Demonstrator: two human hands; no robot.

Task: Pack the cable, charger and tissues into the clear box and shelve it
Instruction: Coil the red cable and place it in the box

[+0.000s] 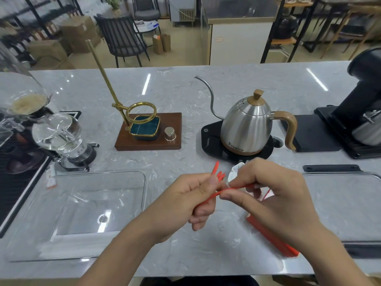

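**Two hands hold a red cable over the worktop**

In the lower middle of the frame, the left hand [185, 200] has its fingers curled around loops of a thin red cable [218, 178]. The loop ends stick up above its fingers. The right hand [270, 195] pinches a strand of the same cable between thumb and finger. That strand runs from one hand to the other. A small white thing, maybe the charger [235, 172], peeks out just behind the right hand, but most of it is hidden.

Under the right wrist, a flat red pack [272, 236] lies on the grey marble worktop [185, 89]. It is hard to tell what it is.

The clear box [78, 213] sits at the lower left of the frame, open on top, with nothing seen inside. A clear lid [346, 203] lies at the lower right.

Further back, in the middle, a silver kettle [247, 124] stands on a black base. To its left is a gold ring stand [142, 112] on a wooden board. A glass coffee maker [57, 133] is at the far left, and a black machine [360, 89] is at the far right.
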